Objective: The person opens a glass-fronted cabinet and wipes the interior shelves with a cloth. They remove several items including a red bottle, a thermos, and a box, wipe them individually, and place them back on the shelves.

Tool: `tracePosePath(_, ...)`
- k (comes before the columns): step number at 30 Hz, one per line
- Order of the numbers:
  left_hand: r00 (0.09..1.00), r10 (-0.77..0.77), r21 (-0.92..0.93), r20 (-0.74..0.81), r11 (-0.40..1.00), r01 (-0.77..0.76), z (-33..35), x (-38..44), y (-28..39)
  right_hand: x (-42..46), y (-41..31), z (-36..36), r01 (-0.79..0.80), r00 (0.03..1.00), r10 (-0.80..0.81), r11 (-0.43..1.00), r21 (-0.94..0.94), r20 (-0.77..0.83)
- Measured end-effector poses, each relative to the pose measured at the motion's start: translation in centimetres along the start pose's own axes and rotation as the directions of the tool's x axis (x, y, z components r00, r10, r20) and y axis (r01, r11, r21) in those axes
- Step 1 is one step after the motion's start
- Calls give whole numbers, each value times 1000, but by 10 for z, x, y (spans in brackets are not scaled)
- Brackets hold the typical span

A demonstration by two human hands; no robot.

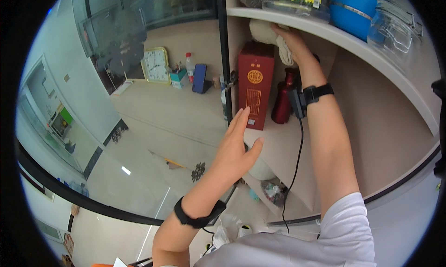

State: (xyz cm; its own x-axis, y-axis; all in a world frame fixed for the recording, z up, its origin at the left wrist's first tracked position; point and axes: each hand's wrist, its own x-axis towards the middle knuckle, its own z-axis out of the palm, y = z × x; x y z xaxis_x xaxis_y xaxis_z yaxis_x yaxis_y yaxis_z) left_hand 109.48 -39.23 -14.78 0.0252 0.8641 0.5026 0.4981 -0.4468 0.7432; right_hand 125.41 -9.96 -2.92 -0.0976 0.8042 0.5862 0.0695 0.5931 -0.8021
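Note:
My right hand (295, 46) reaches deep into a cabinet compartment and holds a folded cream cloth (263, 32) just under the upper shelf. Part of the cloth hangs below my palm, and some of my fingers are hidden. Below the cloth stands a tall dark red box (255, 86) with gold print. A dark red bottle (283, 100) stands to the box's right, partly covered by the device strapped to my right wrist. My left hand (232, 150) is empty, fingers extended and thumb apart, in front of the box's lower part.
The upper shelf (303, 19) carries a clear plastic container (296, 7), a blue container (352, 12) and a clip-top glass jar (392, 33). A black-framed glass door (224, 58) stands at left, reflecting the room. A black cable (298, 159) hangs from my right wrist device.

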Motion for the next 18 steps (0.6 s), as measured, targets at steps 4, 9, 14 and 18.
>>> tracePosePath(4,996,43,47,-78,998,-39,39,62,-34,6,12,-9,51,982,-78,986,-159,-171)
tracePosePath(9,973,31,96,-230,995,-9,77,129,-57,-11,17,-14,-19,989,-22,961,-275,-143)
tracePosePath(14,898,10,147,-439,987,61,86,180,-78,-34,-15,-6,-2,854,163,951,-309,494)
tracePosePath(18,870,-92,112,-485,980,166,98,200,-68,-37,-18,-9,79,794,180,916,-393,580)
